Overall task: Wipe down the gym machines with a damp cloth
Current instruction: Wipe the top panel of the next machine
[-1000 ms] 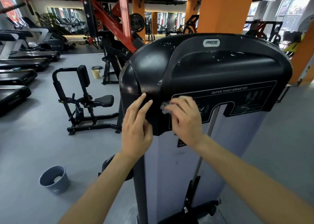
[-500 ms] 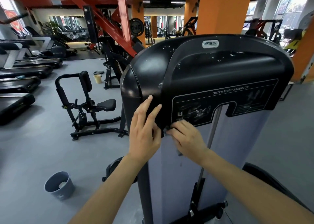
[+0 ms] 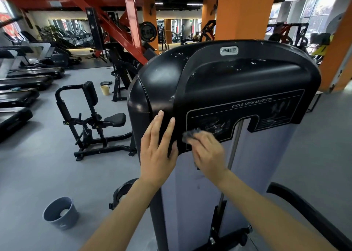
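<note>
Right hand (image 3: 207, 153) has its fingers curled over a small bunched dark-grey damp cloth (image 3: 191, 134), pressing it on the lower-left corner of the white-outlined instruction label (image 3: 247, 115) on the big black plastic shroud (image 3: 238, 75) of the thigh-abductor machine; the hand's a bit blurred, so exact grip is hard to read. Left hand (image 3: 156, 155) lies flat, fingers straight & holding nothing, braced on the shroud's left edge. Risks, as I judge them: cloth is balled so small that contact is prob. mostly fingertips, so strokes may smear rather than lift. Whitish flecks along the shroud's top look untouched & easy to miss. Scrubbing hard on the label could scuff its print. Too-wet cloth = drips down the pale grey front panel (image 3: 190, 193) twd the thin steel guide rod (image 3: 235, 146). Cloth could also slip out & drop to the grey floor (image 3: 38, 174); round grey plastic bucket (image 3: 61, 212) sits well apart, lower left, so rinsing means stepping away.
</note>
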Demonstrator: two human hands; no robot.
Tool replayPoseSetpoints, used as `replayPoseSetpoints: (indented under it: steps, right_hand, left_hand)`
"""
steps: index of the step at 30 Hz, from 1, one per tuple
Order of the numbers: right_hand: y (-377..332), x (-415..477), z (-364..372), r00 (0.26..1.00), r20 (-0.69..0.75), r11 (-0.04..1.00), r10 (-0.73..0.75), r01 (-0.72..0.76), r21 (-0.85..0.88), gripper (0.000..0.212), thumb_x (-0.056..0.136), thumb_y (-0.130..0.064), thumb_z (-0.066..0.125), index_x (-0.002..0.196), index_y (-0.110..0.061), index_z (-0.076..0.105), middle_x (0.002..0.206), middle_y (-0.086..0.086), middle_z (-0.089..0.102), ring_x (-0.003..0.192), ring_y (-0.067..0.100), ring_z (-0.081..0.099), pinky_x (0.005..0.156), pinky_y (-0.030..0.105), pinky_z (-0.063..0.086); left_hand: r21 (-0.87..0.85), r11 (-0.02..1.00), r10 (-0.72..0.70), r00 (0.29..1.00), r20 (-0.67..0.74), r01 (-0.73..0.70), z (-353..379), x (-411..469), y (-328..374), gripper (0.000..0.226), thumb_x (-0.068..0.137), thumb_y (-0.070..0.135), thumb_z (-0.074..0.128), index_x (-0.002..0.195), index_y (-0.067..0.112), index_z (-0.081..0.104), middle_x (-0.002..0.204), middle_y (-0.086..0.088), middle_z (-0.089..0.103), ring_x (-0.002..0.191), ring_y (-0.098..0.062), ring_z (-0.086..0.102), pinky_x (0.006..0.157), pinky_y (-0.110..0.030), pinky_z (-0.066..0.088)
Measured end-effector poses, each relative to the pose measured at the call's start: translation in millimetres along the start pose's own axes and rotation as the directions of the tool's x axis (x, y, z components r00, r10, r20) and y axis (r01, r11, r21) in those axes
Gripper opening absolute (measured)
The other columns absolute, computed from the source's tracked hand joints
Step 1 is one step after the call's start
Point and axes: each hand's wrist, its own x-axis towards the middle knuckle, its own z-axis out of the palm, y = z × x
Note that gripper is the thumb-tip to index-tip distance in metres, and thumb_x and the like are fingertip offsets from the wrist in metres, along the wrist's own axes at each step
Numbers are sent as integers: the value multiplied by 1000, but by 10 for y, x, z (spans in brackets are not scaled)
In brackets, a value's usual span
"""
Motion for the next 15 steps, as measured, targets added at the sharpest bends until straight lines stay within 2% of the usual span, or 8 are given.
replayPoseSetpoints:
  steps: [3, 5, 7, 11, 13, 15]
  right_hand:
    - [118, -167, -67, 964, 223, 989, -148, 147, 19, 17, 102, 1, 65, 113, -3, 77, 112, 10, 73, 100, 28, 69, 85, 38, 58]
    - [218, -8, -156, 948, 255, 981, -191, 194, 15, 16, 101, 2, 64, 110, -4, 77, 109, 11, 72, 96, 28, 67, 78, 41, 56]
    - [294, 307, -274, 972, 175, 986, -159, 165, -23, 14, 101, -2, 65, 108, -4, 78, 109, 11, 72, 98, 29, 65, 80, 42, 54]
    - [345, 871, -446, 995, -72, 995, -76, 71, -76, 17, 102, -2, 67, 112, -4, 80, 111, 9, 74, 104, 27, 66, 95, 34, 55]
    - [339, 876, -415, 993, -110, 997, -38, 30, -73, 18, 101, -1, 68, 115, -5, 79, 112, 9, 74, 106, 26, 67, 97, 32, 56]
    - [317, 637, -310, 996, -89, 999, -13, 9, -50, 19, 101, -2, 68, 116, -5, 79, 113, 10, 73, 107, 26, 67, 95, 32, 56]
  left_hand:
    - [38, 999, 13, 1000, -1, -13, -10, 21, -5, 64, 96, 8, 73, 156, 10, 52, 169, -19, 34, 154, -35, 39, 123, -49, 38]
    - [57, 998, 18, 1000, -20, -17, -13, 29, 35, 61, 96, 6, 70, 155, 10, 54, 168, -20, 37, 152, -35, 41, 121, -48, 39]
    - [63, 997, 40, 999, -30, -38, -6, 31, 85, 62, 95, 4, 67, 155, 9, 54, 168, -19, 38, 153, -34, 40, 120, -47, 39]
    - [50, 998, 36, 999, 33, -37, 30, 10, 156, 73, 92, 4, 70, 160, 7, 45, 173, -15, 30, 161, -32, 29, 123, -49, 37]
    - [55, 998, 20, 998, 56, -23, 41, -6, 176, 76, 91, 4, 70, 162, 7, 42, 175, -15, 26, 163, -31, 24, 124, -49, 35]
    - [60, 998, 9, 998, 58, -12, 49, -18, 206, 75, 91, 5, 69, 162, 7, 42, 175, -16, 26, 163, -32, 23, 123, -51, 36]
